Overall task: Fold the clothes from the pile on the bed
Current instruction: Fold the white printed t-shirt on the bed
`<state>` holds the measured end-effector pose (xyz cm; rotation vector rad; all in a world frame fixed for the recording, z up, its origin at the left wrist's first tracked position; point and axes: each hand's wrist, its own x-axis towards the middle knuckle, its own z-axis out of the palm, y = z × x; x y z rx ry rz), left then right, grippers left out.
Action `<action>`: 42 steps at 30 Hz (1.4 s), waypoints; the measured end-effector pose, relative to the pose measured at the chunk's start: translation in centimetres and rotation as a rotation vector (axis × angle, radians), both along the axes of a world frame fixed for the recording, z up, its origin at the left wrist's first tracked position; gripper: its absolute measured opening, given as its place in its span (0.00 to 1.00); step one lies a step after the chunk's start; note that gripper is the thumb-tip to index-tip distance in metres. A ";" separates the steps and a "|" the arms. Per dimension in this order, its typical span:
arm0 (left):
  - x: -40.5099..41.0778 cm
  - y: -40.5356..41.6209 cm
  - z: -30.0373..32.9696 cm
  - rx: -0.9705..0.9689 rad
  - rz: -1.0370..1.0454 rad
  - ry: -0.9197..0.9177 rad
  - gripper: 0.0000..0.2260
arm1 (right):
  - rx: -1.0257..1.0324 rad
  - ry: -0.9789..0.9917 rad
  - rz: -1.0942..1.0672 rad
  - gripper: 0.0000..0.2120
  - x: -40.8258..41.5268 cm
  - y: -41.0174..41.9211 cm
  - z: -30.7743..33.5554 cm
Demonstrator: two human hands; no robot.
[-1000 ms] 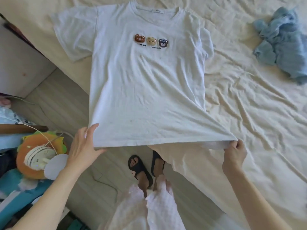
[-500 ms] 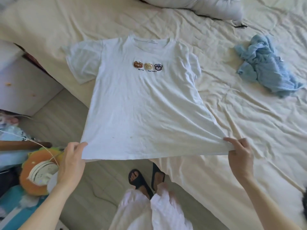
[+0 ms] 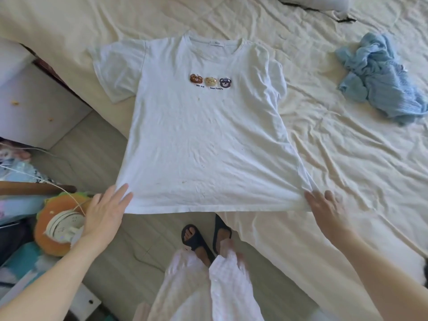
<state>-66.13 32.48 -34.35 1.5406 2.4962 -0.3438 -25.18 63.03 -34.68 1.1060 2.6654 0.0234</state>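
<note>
Spreading a white t-shirt face-up at the near-left corner of the bed, collar far, hem near. Holding the hem at both corners: left hand at the near-left corner with fingers straight and laid on top of the cloth, thumb hidden, so whether it pinches or merely presses cannot be told; right hand at the near-right corner, fingers extended over a bunched edge, the underside grip likewise hidden. Lying flat over the upper body and sleeves, but hanging unsupported along the near-left part of the hem, out past the mattress edge above the floor. Waiting crumpled at the far right, well apart: a blue garment.

Risks, as judged from here: letting go on the left would probably drop that corner off the bed and drag the shirt askew, since nothing lies beneath it. Pulling harder on the right would deepen the diagonal creases running to that corner and skew any fold. Folding without first shifting the shirt further onto the mattress likely means an uneven, sagging fold.
</note>
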 end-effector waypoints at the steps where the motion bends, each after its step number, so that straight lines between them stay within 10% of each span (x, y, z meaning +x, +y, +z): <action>1: 0.1 -0.2 -0.4 -0.063 -0.005 0.013 0.29 | 0.010 -0.049 -0.016 0.22 0.0 -0.2 -0.3; 11: 1.9 2.2 -3.9 -0.818 -0.005 -0.319 0.27 | -0.348 -0.557 -0.279 0.19 -1.2 -0.8 -2.7; 23: 5.4 24.7 -3.4 -0.186 -0.074 -0.465 0.22 | -0.534 0.294 -0.747 0.17 -10.8 12.1 -4.0; 29: 6.1 34.5 -7.7 -0.165 -0.063 -0.407 0.25 | -0.825 0.833 -1.202 0.13 -16.2 23.2 -7.9; 38: 5.1 37.7 -11.8 -0.328 -0.042 -0.379 0.28 | -1.659 1.111 -1.434 0.19 -23.3 30.6 -9.6; 42: 4.9 38.3 -11.6 -0.338 -0.031 -0.385 0.29 | -1.334 1.678 -1.798 0.06 -24.9 31.4 -8.6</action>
